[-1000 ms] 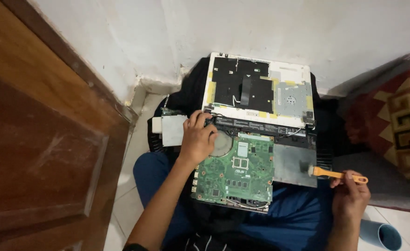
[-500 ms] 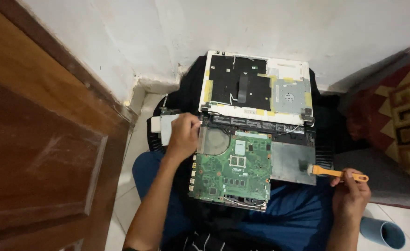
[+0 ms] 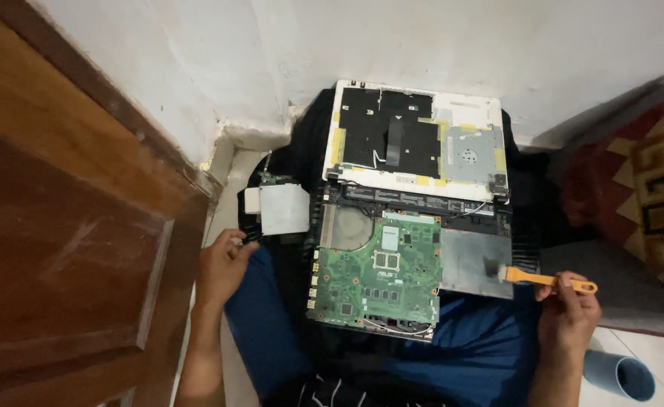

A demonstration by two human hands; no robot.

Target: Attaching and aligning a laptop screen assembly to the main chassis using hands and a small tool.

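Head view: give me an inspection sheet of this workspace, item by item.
Surface: opened laptop base rests on the lap, on blue trousers.
Job's things: green motherboard exposed; orange-handled brush over the grey plate.
Clutter: white flat part left of the base; blue cylinder on the floor.
Hands: left hand beside the white part; right hand grips the brush.
Cables: thin wires along the motherboard's near edge.
Surroundings: wooden door, white wall, patterned cushion.

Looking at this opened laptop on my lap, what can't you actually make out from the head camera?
- Left hand: its fingertips pinch something small and dark; too small to identify.
- Orange-handled brush in the right hand: bristles blurred against the grey metal plate.
- Green circuit board: chips and markings too small to read.
- Blue tube: cut off by the bottom edge.
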